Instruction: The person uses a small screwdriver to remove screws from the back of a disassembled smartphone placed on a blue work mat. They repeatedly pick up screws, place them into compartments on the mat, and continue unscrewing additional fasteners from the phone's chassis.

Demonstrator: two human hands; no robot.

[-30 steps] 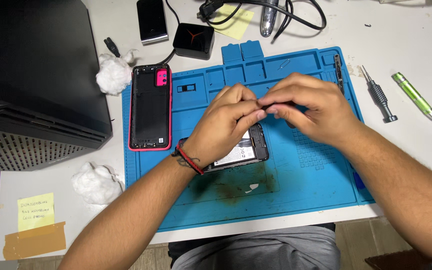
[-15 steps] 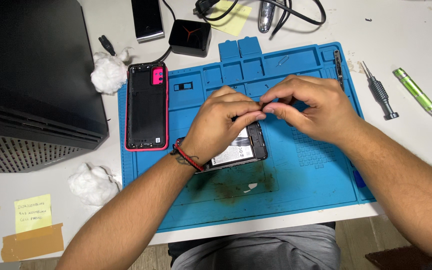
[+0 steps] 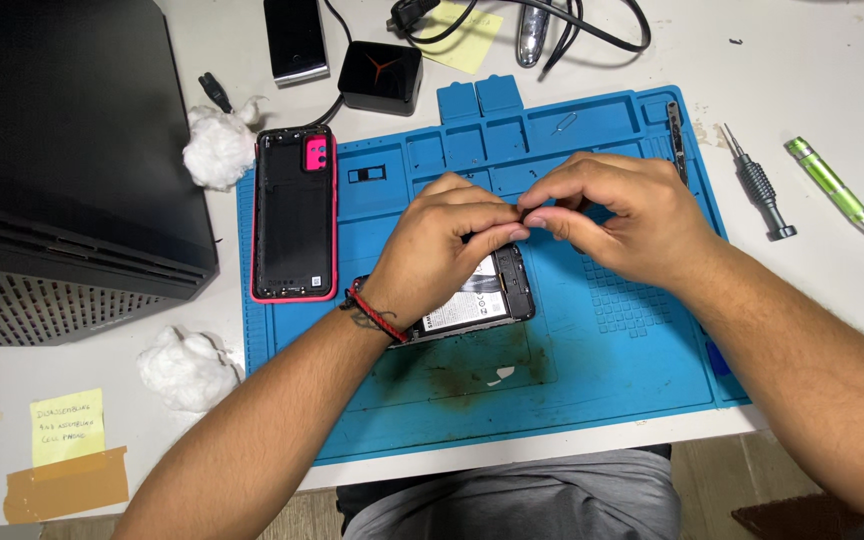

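Both hands have barely shifted over the blue mat point(image 3: 612, 350). Left hand point(image 3: 442, 250) rests on the opened phone point(image 3: 477, 295), fingertips pinched against those of the right hand point(image 3: 617, 215); what they pinch is hidden.

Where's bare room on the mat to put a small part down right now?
Bare mat lies right of the opened phone, below the right hand. Another strip runs along the near edge, past the dark stain. Crowded: the left side, with the back cover, and under the left hand.
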